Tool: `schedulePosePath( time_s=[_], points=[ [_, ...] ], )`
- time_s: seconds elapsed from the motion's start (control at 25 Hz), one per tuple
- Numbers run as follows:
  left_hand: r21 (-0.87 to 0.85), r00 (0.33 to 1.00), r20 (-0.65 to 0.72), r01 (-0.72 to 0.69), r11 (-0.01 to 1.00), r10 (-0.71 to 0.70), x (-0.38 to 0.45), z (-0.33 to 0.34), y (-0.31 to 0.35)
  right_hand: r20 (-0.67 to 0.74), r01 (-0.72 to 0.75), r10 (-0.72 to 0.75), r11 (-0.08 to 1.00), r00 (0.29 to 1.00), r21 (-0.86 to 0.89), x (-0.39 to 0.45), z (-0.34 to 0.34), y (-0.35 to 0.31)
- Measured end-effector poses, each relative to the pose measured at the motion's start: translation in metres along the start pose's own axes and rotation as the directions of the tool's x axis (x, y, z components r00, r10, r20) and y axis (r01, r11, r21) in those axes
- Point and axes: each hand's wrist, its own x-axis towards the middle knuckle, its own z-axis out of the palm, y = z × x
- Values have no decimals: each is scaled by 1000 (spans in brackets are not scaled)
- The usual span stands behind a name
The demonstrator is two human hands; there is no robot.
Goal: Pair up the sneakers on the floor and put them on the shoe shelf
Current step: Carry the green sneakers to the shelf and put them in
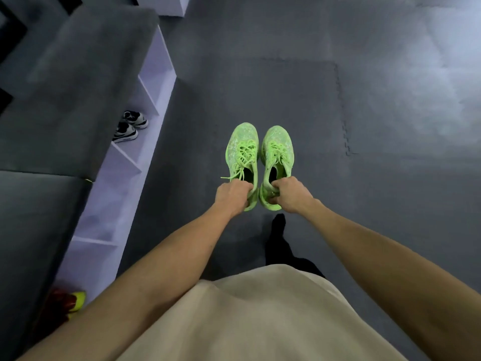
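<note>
Shelf [156, 82] runs along left side, white cubbies under a dark grey padded top; black-and-white sneakers [130, 126] sit paired in one cubby, something red and yellow [70, 302] at its near end. Left hand [234, 195] grips heel of left green sneaker [242, 149], fingers curled round the collar. Right hand [292, 195] pinches heel of right green sneaker [277, 152], fingers curled. Both shoes side by side, toes forward, over the grey floor mat [364, 126].

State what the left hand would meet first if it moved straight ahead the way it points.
Only the green sneaker that the left hand already grips; beyond its toe, just bare grey floor, though depth is unclear.
</note>
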Motion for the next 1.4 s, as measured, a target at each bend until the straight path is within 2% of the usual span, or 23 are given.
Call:
schedulePosePath(
  time_s=[0.16, 0.28, 0.44, 0.6, 0.68, 0.8, 0.96, 1.08, 1.28, 1.4],
  points=[
    [-151, 977, -8, 211, 966, -215, 60, -29, -23, 112, 186, -173, 975, 979, -119, 100, -47, -17],
    [-285, 906, -7, 403, 870, -422, 84, -48, -46, 241, 378, -330, 905, 913, -193, 163, -76, -50],
    [-446, 757, 28, 594, 670, -653, 83, -51, -70, 418, 612, -485, 748, 768, -258, 218, -79, -104],
    [-555, 540, 114, 731, 397, -834, 54, -39, -110, 594, 810, -576, 529, 562, -253, 239, -48, -182],
    [-595, 464, 167, 751, 286, -870, 40, -30, -134, 647, 871, -598, 429, 473, -240, 243, -28, -217],
    [-638, 389, 214, 750, 173, -896, 25, -21, -174, 689, 916, -611, 333, 390, -223, 253, 3, -266],
    [-670, 337, 282, 739, 67, -898, 12, -2, -231, 750, 939, -572, 279, 332, -203, 270, 47, -321],
    [-684, 312, 292, 729, 31, -904, 18, 24, -266, 773, 948, -558, 262, 301, -181, 292, 83, -346],
    [-690, 232, 368, 717, -98, -900, 56, 128, -323, 824, 963, -507, 213, 253, -165, 351, 188, -352],
    [-690, 197, 383, 711, -138, -903, 79, 190, -354, 841, 966, -486, 209, 237, -152, 387, 254, -348]
  ],
)
